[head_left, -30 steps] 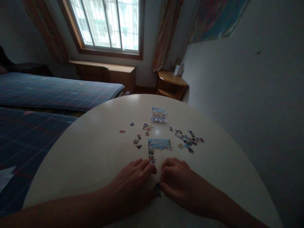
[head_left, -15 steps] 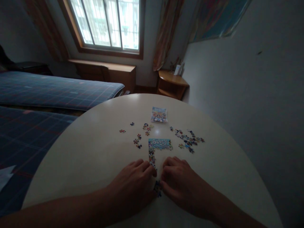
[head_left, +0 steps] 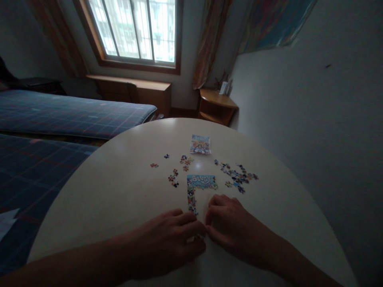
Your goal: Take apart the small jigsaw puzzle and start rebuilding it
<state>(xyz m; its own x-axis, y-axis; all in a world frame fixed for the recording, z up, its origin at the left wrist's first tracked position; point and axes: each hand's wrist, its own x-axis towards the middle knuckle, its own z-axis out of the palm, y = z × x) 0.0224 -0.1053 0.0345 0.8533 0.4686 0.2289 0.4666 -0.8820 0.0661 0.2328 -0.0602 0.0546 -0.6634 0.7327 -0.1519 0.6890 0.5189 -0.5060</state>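
On the round table, a partly joined jigsaw puzzle (head_left: 191,199) forms a corner: a light-blue lettered strip along the top and a narrow column down the left side. Just below that column, my left hand (head_left: 179,235) is closed in a pinch around a small puzzle piece (head_left: 196,238), mostly covered by the fingers. My right hand (head_left: 229,219) is beside it, fingers curled and thumb tip meeting the left fingertips. Whatever it may hold is hidden.
Loose puzzle pieces (head_left: 239,176) lie in a heap at right. Several more pieces (head_left: 173,177) are scattered left of the puzzle. Behind it lies a small printed picture packet (head_left: 200,144). Past the table (head_left: 119,191) are a plaid mattress (head_left: 74,115) and a corner shelf (head_left: 218,99).
My left hand has shifted down and right, closing over the piece that showed between the hands. The left column's lower end is now uncovered. My right hand has barely moved.
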